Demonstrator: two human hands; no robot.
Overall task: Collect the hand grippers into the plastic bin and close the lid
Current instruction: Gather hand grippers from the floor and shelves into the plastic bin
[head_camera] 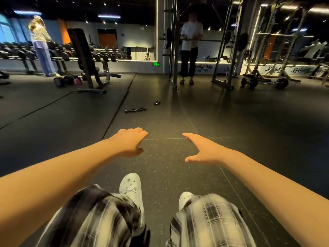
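Observation:
Black hand grippers lie on the dark gym floor ahead of me: a pair side by side (135, 110) and a smaller one (157, 102) a little farther right. Both my arms reach forward above the floor. My left hand (130, 142) is held palm down with its fingers loosely bent and nothing in it. My right hand (200, 148) is spread, fingers straight and thumb out, also holding nothing. The grippers lie well beyond both hands. No plastic bin is in view.
My checked trousers and white shoes (132, 189) fill the bottom. A weight bench (87, 59) and dumbbell rack (99, 54) stand at the left with dumbbells (64, 80) on the floor. One person stands by the rack, another at a squat rack (174, 50).

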